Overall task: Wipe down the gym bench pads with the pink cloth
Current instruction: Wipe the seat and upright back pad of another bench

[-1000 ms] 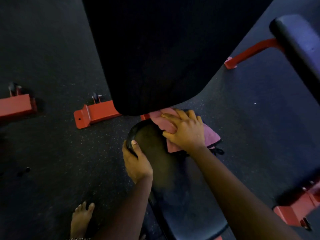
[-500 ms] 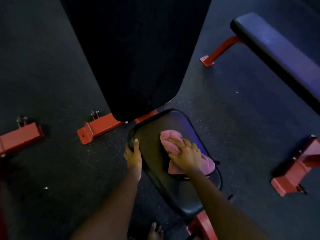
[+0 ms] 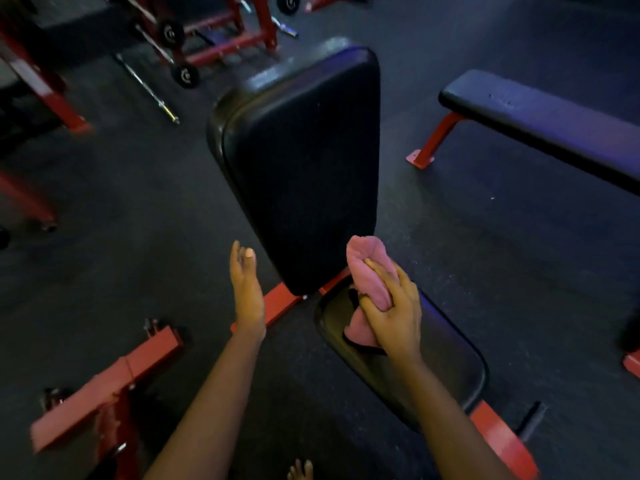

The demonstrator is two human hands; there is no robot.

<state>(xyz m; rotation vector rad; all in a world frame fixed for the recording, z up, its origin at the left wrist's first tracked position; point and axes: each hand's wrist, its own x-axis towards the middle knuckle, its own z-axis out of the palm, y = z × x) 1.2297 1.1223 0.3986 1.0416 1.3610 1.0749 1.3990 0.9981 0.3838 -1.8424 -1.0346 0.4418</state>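
Item under inspection: an adjustable bench with two black pads on a red frame (image 3: 280,303). The back pad (image 3: 304,168) stands raised at an incline; the seat pad (image 3: 450,358) lies low and nearer the person, just beside the back pad's lower end.

The right hand (image 3: 394,313) holds the pink cloth (image 3: 369,271) bunched up, its fingers (image 3: 381,271) clenched around the cloth, one end of which sticks out above them and another hangs below the palm. The cloth sits over the far end of the seat pad, by the lower right corner of the back pad. Whether it touches either pad cannot be told from this view.

The left hand (image 3: 246,285) is empty, fingers released and extended, edge-on beside the lower left corner of the back pad, apparently apart from it.

Assessment: the step in hand appears to be the shift from seat pad to back pad. The cloth's position and the free hand reaching toward the back pad support this reading.

Requirement for the next move: spread or flatten the bunched cloth against the inclined face, then work along its length, the upper end being well away from the hands. The left hand may need to steady the pad's edge.

Noted nearby: a second flat bench (image 3: 540,123) to the right, and a barbell (image 3: 149,88) on the floor.
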